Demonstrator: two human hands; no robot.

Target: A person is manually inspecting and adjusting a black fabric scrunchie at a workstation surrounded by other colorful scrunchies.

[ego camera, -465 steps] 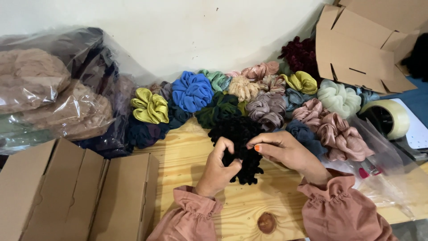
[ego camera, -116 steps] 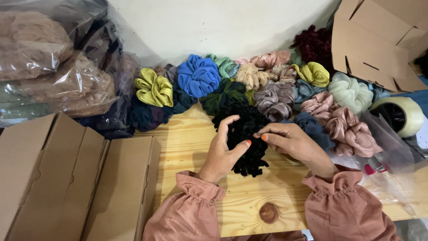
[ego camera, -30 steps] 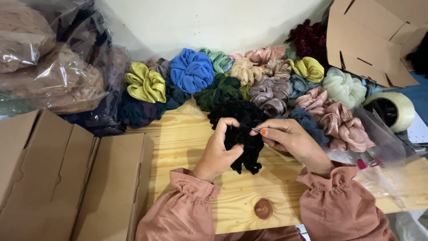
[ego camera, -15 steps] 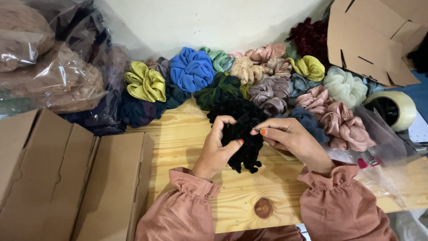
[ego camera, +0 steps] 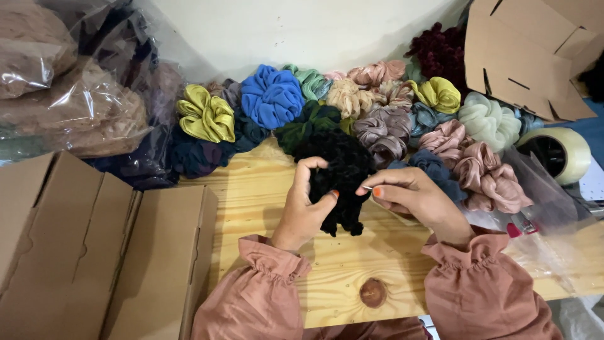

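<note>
Black scrunchie [ego camera: 343, 179], held just above the worktop [ego camera: 264, 189], looks light, soft and floppy. Left hand [ego camera: 308, 211] fingers grip its side; right hand [ego camera: 406, 195] fingers pinch something thin at its edge, best grasped by bunched fabric.

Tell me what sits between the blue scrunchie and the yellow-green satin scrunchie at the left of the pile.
In the head view, a grey-mauve scrunchie shows between the blue scrunchie and the yellow-green satin scrunchie, with a dark teal one just below the gap.
</note>
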